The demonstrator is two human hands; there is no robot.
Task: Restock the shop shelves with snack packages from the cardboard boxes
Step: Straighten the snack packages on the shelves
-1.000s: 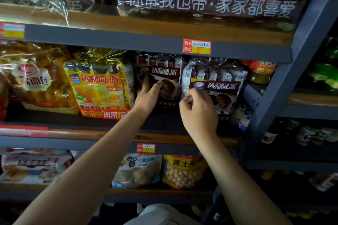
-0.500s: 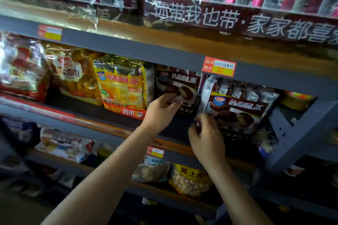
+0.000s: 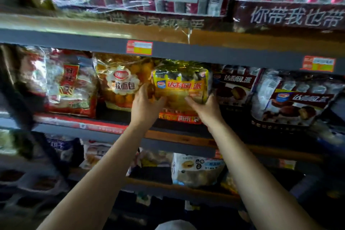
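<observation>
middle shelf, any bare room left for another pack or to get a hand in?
Little. One dark gap sits between the red-and-white bag and the orange bread bag. Bare shelf lip shows in front of the brown pie packs. Elsewhere crowded: left hand and right hand grip the yellow pie pack, wedged between neighbours.

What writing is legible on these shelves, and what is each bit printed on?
"达利园·派": yellow pack held by left hand and right hand.
"达利园·派": dark pack beside it.
"软面包": golden bag.
"你带我也带": dark box on the top shelf.
Price tags: too blurred to read.
</observation>
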